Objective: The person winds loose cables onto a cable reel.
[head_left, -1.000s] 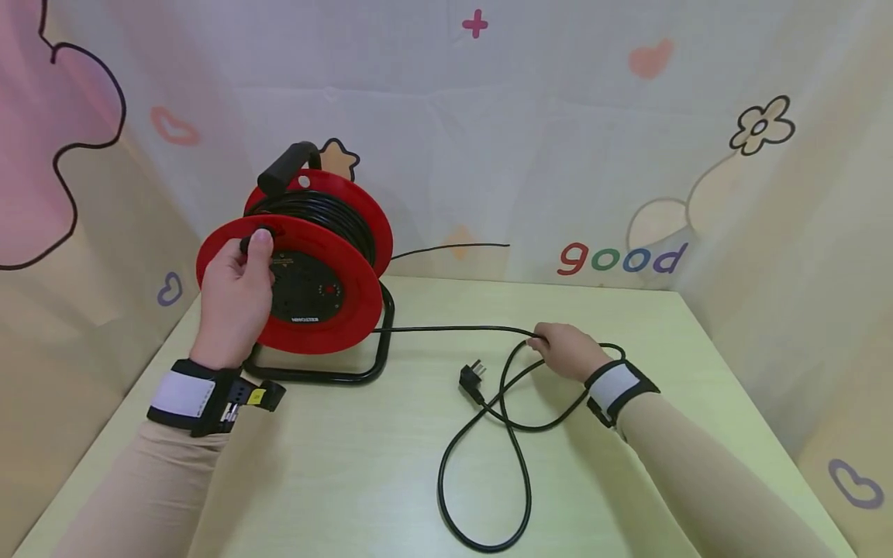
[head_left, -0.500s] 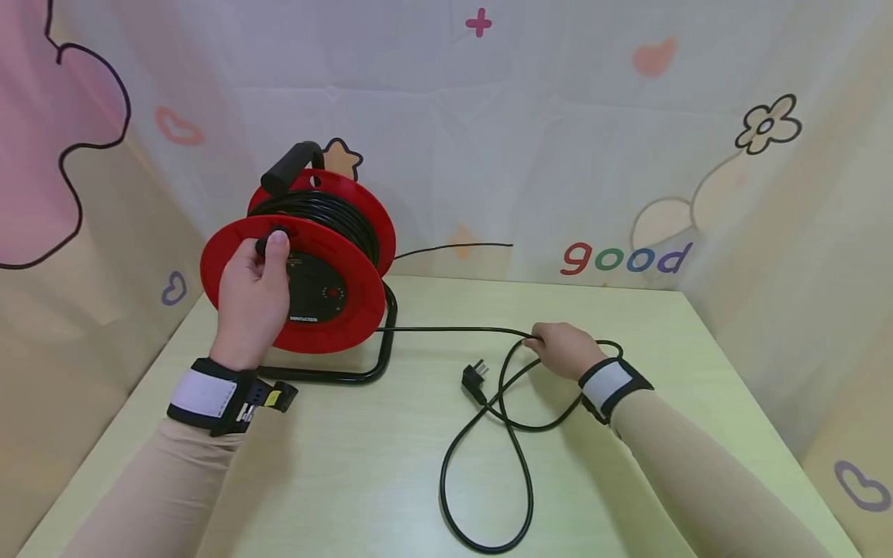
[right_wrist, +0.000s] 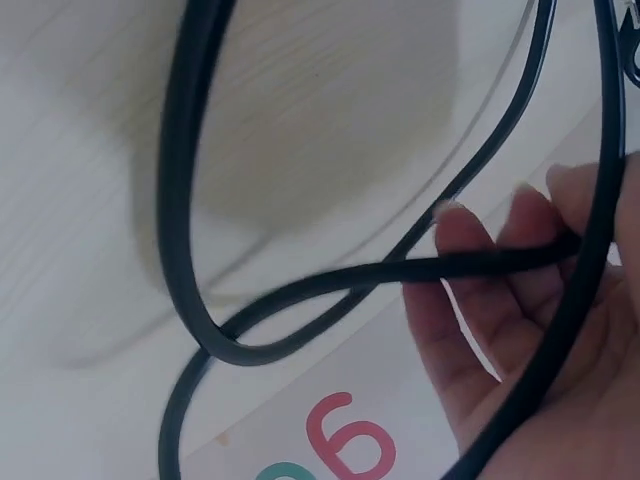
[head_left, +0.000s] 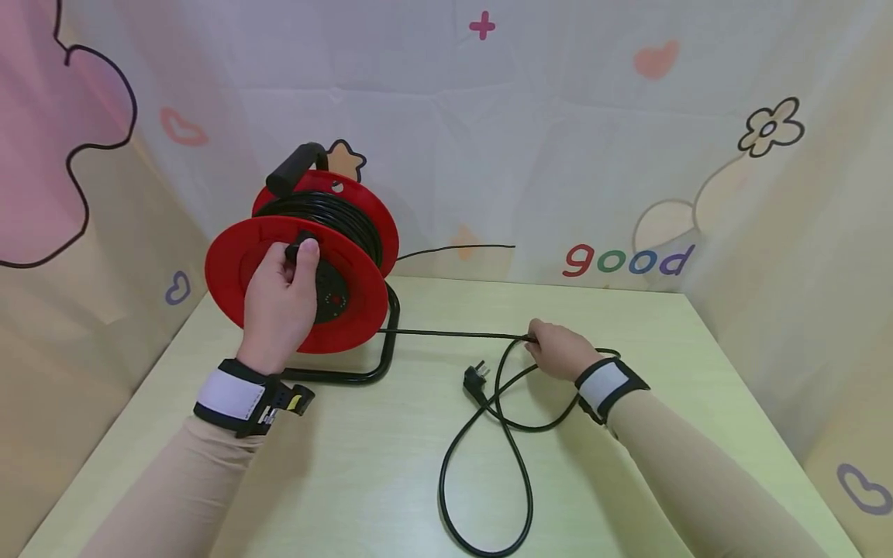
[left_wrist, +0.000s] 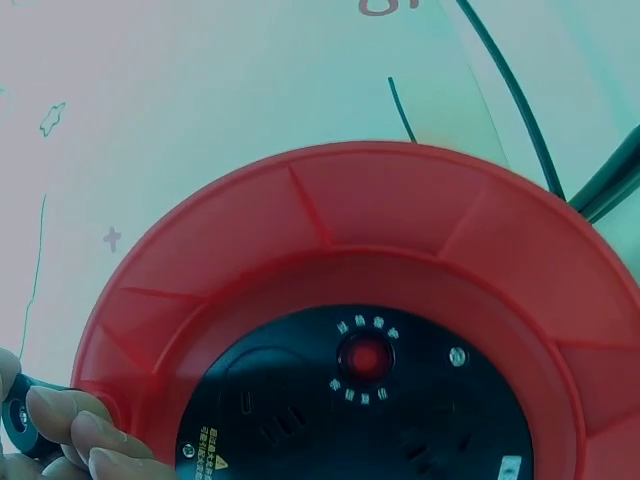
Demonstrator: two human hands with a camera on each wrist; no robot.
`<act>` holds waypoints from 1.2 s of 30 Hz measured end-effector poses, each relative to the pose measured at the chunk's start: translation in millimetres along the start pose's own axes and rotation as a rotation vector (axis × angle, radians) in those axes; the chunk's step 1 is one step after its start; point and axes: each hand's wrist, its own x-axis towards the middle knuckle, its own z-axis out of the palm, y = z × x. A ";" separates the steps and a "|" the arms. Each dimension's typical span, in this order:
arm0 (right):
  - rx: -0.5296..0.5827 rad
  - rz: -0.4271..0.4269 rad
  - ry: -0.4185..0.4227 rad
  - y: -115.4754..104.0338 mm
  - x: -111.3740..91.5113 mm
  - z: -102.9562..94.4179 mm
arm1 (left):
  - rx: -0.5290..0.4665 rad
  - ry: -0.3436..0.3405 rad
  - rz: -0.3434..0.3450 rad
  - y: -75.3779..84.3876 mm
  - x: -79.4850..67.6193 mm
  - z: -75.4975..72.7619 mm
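Note:
A red cable reel (head_left: 363, 310) with a black centre panel stands on a black tube frame (head_left: 391, 333) at the left of the table. My left hand (head_left: 281, 306) grips the small black crank knob (head_left: 298, 244) on the reel's front face; the left wrist view shows fingertips (left_wrist: 100, 440) curled by that knob. Black cable (head_left: 446, 334) runs from the reel to my right hand (head_left: 561, 350), which holds it between thumb and fingers just above the table. Beyond that hand the cable loops loosely, ending in a black plug (head_left: 475, 380) with its pins up.
A black carrying handle (head_left: 296, 169) tops the reel, and more cable (head_left: 328, 213) is wound between its discs. One big cable loop (head_left: 443, 488) lies toward the table's front. Printed curtains (head_left: 446, 155) close off the back and sides of the pale table (head_left: 377, 465).
My left hand has moved right with the crank knob, turning the reel's front disc clockwise. The right hand has shifted slightly left, and the cable to the reel looks straighter.

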 end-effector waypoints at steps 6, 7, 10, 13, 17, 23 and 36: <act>-0.036 -0.050 0.069 -4.2 -0.4 -0.3 | 0.012 -0.009 0.021 -0.4 -1.9 8.1; -0.048 -0.053 0.078 -4.9 -0.7 -0.9 | 0.016 -0.011 0.023 -0.8 -2.1 9.3; -0.059 -0.054 0.106 -5.6 -1.4 -3.0 | 0.027 -0.009 0.027 -2.2 -2.1 12.7; -0.035 -0.031 0.148 -1.1 -1.1 -4.9 | 0.022 -0.005 0.029 -2.0 -2.6 16.1; 0.042 0.032 0.218 10.5 -1.5 -6.6 | 0.017 -0.022 0.019 -1.2 -6.2 22.1; 0.195 0.069 0.222 22.3 -4.2 -5.8 | 0.051 -0.060 0.003 -1.3 -14.9 31.8; 0.351 0.091 0.215 33.3 -14.7 -9.2 | 0.081 -0.122 -0.019 -9.3 -29.7 52.6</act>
